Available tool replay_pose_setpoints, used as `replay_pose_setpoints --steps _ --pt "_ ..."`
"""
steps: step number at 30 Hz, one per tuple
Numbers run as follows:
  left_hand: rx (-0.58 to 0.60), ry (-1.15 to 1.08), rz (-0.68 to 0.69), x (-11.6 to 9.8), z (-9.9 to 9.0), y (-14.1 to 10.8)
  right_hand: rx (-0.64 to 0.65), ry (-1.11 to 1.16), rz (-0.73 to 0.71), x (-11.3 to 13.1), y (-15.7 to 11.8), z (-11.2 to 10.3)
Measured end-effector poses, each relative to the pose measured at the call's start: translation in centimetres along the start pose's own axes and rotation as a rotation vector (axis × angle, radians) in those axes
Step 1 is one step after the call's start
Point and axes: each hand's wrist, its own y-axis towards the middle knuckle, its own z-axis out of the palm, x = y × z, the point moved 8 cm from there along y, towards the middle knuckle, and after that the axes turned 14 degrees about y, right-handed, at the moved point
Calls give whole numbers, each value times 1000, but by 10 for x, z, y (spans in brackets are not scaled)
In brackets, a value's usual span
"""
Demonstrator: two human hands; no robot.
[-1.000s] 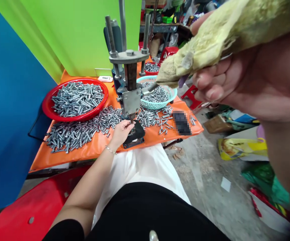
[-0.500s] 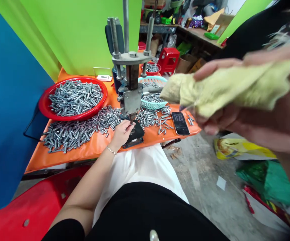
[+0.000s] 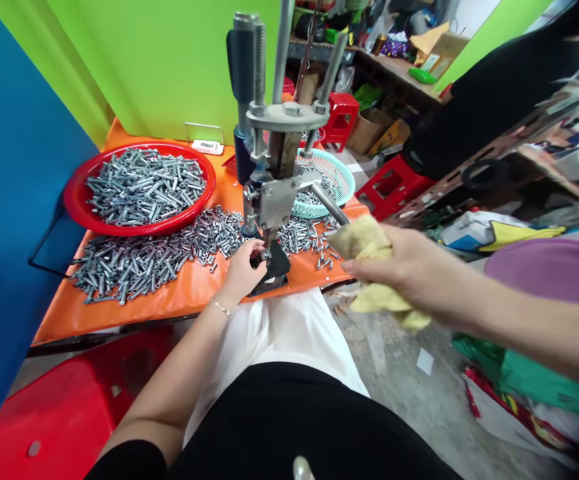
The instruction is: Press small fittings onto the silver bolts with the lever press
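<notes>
"Since the small metal piece [image 3: 266, 255] looks hard, smooth and light, how would you take hold of it?"

"By its sides, low down, keeping fingertips clear of the press [image 3: 277, 203] above. It may well be slippery, though hardly fragile."

"And the lever [image 3: 330, 204]?"

"Stiff and weighty, I'd judge. The yellow cloth [image 3: 369, 237] is soft, so the wrapped end seems the place to grip."

"How do the fingers stand?"

"On the right hand [image 3: 404, 263] they are closed round the cloth at the lever's end; blur hides the detail. On the left hand [image 3: 239, 272] thumb and forefinger curl into a narrow ring. Whether they pinch the piece, I cannot tell."

"Where is that piece, exactly?"

"Right at the left fingertips, over the black base [image 3: 280, 261] and under the press's lower tip. The lever slants down from the press to the right fingers."

"What else is about?"

"Left of the left fingers, a loose pile [image 3: 134, 267] of metal pieces lies on the orange counter [image 3: 189, 290], with a full red bowl [image 3: 77, 207] beyond it. A blue-green basket [image 3: 345, 175] stands beyond the right fingers."
</notes>
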Motion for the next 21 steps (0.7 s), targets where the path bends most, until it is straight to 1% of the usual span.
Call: replay_pose_setpoints --steps 1,2,3,4,5,6,7,8,10,12,16,18,21 --pt "-20 -10 -7 1 2 -2 -2 -51 27 -24 1 10" --pt "-39 -19 -14 3 3 -3 -43 -86 -34 -43 4 17" --pt "-54 -25 -19 4 5 -3 -112 -82 -128 -62 10 23" --pt "-64 -26 -21 4 7 -4 -174 -35 -221 -81 16 30" --pt "-72 -22 -21 4 8 -4 -186 30 -290 -101 26 39" --pt "-77 -14 -18 4 9 -4 -267 87 -366 -117 33 42" --pt "-79 -5 -17 3 9 -4 -280 90 -387 -133 43 50" --pt "-78 1 -19 3 9 -4 -279 100 -411 -143 50 55" --pt "-76 7 -36 4 7 -5 -245 103 -437 -150 58 62" --pt "-72 17 -48 4 6 -5 -211 115 -445 -145 54 60" --pt "-63 25 -9 -2 3 -4 -179 158 -348 -131 33 50" --pt "-87 -3 7 -6 0 -3 -134 195 -289 -128 22 49" --pt "-112 -12 3 -9 -4 1 -71 239 -250 -122 8 46"
